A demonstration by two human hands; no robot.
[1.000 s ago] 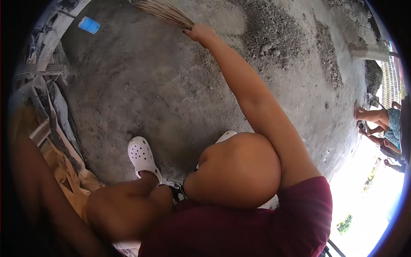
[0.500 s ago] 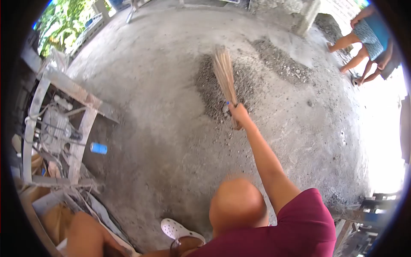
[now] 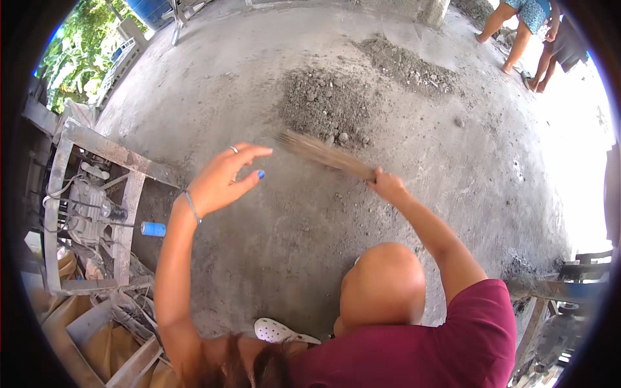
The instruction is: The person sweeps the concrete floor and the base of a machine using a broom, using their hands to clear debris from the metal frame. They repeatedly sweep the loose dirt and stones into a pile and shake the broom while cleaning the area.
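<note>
My right hand point(image 3: 389, 187) is closed around the handle end of a stick broom point(image 3: 330, 157). The broom's bristles point left and lie just in front of a pile of grey gravel and dirt point(image 3: 323, 100). My left hand point(image 3: 226, 178) is raised in the air to the left of the bristle tips, apart from them. Its fingers are spread, and nothing is in them. A ring, a blue thumbnail and a thin bracelet show on that hand and wrist.
A second gravel strip point(image 3: 414, 64) lies farther back. On the left stand a frame with machinery point(image 3: 97, 200) and a blue can point(image 3: 153, 229). Two people point(image 3: 517, 32) stand at the upper right. A white clog point(image 3: 275, 331) is on my foot.
My left hand has come up into view from the lower left. The broom has swung from pointing away over the pile to pointing left, nearer to me.
</note>
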